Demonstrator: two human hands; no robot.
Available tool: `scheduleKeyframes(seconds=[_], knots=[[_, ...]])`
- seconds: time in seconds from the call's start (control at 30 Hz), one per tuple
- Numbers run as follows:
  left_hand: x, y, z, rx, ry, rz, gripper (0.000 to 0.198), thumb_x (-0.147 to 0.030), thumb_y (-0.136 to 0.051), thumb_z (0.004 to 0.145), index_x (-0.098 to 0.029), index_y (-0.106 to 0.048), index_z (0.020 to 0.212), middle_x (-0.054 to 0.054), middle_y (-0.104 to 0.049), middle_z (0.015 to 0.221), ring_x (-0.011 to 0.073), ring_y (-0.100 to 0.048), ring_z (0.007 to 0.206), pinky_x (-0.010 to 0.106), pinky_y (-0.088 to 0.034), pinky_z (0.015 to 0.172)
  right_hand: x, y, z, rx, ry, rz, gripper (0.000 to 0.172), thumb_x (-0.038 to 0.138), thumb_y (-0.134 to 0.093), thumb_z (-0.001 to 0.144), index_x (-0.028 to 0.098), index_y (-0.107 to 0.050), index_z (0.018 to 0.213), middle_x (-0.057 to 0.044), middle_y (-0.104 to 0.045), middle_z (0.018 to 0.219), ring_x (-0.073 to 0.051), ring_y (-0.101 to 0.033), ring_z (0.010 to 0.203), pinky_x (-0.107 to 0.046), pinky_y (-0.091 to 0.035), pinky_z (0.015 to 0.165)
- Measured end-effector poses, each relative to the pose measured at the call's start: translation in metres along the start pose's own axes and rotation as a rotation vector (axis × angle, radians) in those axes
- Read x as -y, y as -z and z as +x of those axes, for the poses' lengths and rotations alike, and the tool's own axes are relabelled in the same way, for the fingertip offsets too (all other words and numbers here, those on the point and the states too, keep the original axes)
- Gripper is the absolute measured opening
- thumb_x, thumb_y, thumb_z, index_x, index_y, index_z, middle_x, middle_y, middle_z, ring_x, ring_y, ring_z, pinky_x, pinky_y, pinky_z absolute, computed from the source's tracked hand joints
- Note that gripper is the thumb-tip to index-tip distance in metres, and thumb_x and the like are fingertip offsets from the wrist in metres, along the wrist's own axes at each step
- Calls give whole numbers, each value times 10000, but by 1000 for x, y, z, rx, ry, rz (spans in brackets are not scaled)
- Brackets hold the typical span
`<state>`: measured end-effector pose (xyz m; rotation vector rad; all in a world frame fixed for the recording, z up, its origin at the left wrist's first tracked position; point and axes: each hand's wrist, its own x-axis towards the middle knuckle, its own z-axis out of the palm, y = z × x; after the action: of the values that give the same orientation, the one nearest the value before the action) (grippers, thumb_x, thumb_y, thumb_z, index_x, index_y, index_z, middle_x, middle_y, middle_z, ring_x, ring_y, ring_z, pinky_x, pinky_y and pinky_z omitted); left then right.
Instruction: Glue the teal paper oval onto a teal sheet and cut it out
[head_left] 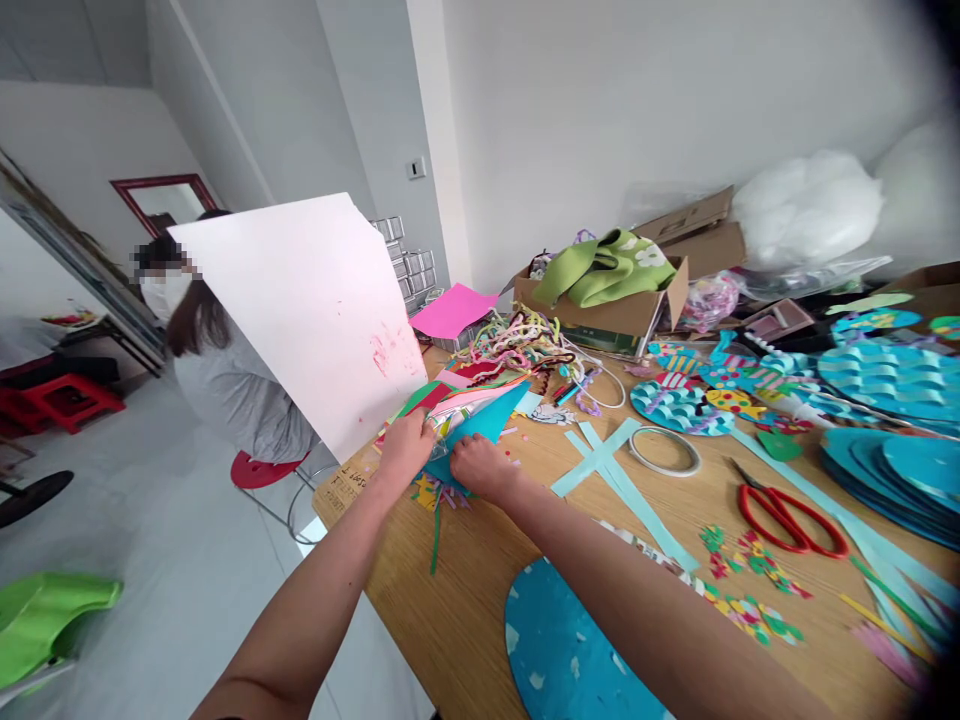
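Both my hands reach to the far left corner of the wooden table (401, 625). My left hand (407, 447) is closed around the left edge of a stack of coloured paper (457, 402). My right hand (480, 467), fingers curled, grips the near edge of the same stack at a blue sheet (491, 412), which bends upward. Something white and shiny shows between the sheets, too unclear to name. Small paper scraps (427, 492) stick out beneath the stack. Nearer me lies a blue round board (555, 640), partly covered by my right forearm.
Red-handled scissors (787, 515), a tape roll (664, 450), light-blue paper strips (600, 458) and blue discs (900, 470) lie rightward. A pile of fuzzy craft stems (517, 335) and a cardboard box (600, 315) stand behind. A large white board (315, 310) leans left, near a seated person (225, 370).
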<state>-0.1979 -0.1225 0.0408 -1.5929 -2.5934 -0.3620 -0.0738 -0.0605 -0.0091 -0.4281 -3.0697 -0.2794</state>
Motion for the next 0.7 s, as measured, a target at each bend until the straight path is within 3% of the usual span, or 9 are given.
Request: scheduleKeyframes(seconds=[0.17,0.47,0.57,0.7], knots=[[0,1,0,-17,1,26,267,-202,-411,907,-167,-626,1061,113,-716,935,234,-663,933,285,-430,755,-5,-8,4,25,17,-6,170,267,-570,915,117,-635,965,-48,-659,966,-162,-635,883,-346,-536,768],[-3,2,0,-14,0,51,278,-225,-399,928,-164,-605,1105,113,-717,955,231,-663,933,286,-434,761,-12,-2,1,-24,22,10,165,225,-524,932,114,-643,963,-71,-669,962,-174,-629,891,-333,-513,769],[-4,4,-1,-16,12,60,279,-231,-396,928,-161,-609,1094,117,-717,946,237,-666,921,292,-435,755,-22,3,-6,-74,18,22,205,125,-459,920,114,-657,970,-120,-676,949,-217,-600,949,-328,-474,773],[-7,5,-3,-25,24,67,277,-229,-390,925,-168,-613,1078,113,-716,952,239,-664,923,295,-433,752,-43,7,-23,-100,1,37,200,125,-462,908,120,-653,968,-136,-662,951,-254,-551,1016,-350,-434,819]])
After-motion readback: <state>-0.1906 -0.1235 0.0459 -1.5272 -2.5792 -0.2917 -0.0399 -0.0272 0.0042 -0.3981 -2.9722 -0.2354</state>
